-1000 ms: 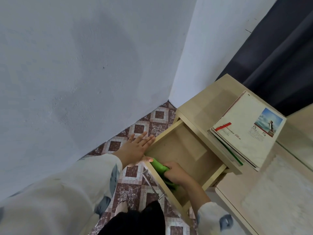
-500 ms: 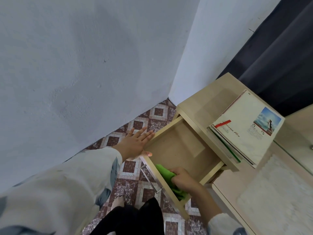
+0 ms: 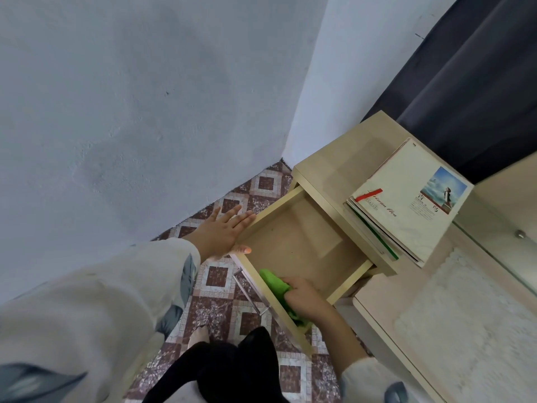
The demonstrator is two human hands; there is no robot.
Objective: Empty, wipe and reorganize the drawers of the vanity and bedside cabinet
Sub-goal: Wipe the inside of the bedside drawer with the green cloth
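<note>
Head cam looks straight down at the bedside cabinet [image 3: 328, 167], which sits in the corner of the room with its drawer [image 3: 305, 242] pulled out over the patterned tile floor [image 3: 215, 276]. The right hand [image 3: 305, 298] is inside the drawer at the front, fingers curled round a bunched-up green cloth [image 3: 273, 282] and pressing it against the inside of the front panel. The left hand [image 3: 220, 234] lies flat on the outside of the drawer's left wall, fingers straight and a bit spread, thumb resting at the front corner of the rim. What shows of the drawer bottom is plain pale wood. A metal bar handle [image 3: 250, 295] sticks out from the drawer front. On top of the cabinet there's a stack of magazines [image 3: 406, 205], sitting toward the right edge. Just beside the cabinet on the right is a pale tabletop with a white lace mat [image 3: 465, 330]. A dark curtain [image 3: 465, 82] hangs behind the cabinet.
</note>
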